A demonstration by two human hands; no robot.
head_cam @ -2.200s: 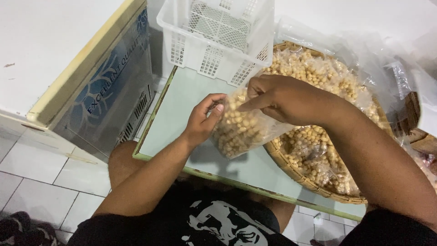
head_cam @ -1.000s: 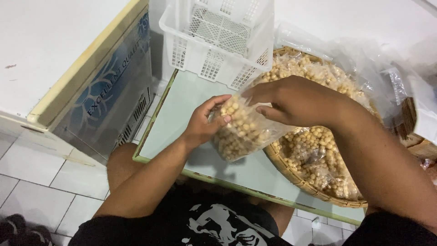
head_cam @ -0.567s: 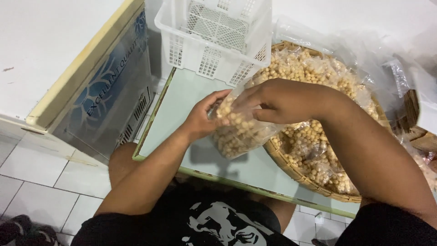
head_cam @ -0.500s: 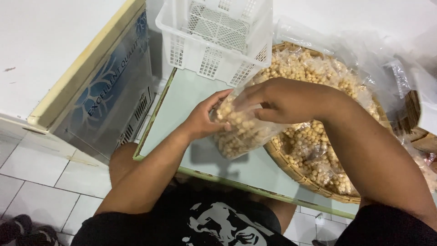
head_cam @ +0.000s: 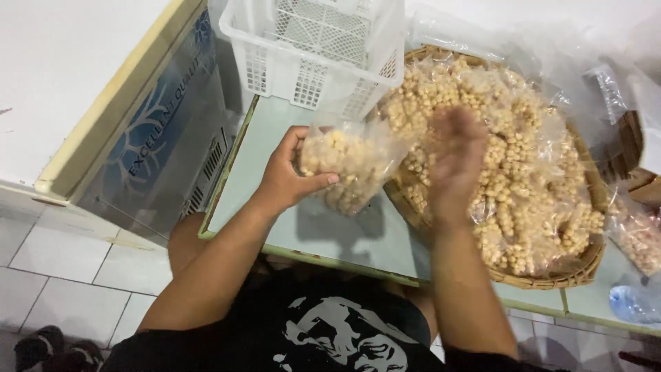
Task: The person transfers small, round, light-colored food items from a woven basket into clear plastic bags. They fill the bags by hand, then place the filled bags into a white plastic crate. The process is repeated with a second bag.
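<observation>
Bag of pale puffed snacks is clamped in the left hand above the bench; the blurred right hand is spread open over the woven tray. Spillage is likely if the one-handed grip slackens.

Bright, even overhead light, slightly cool. Right hand heavily motion-blurred, fingers smeared; left hand sharp. Soft shadow of the held snack bag falls on the pale green table toward 6 o'clock. Glare on loose clear plastic at 1–2 o'clock. White freezer lid near blown out at 10 o'clock.
</observation>
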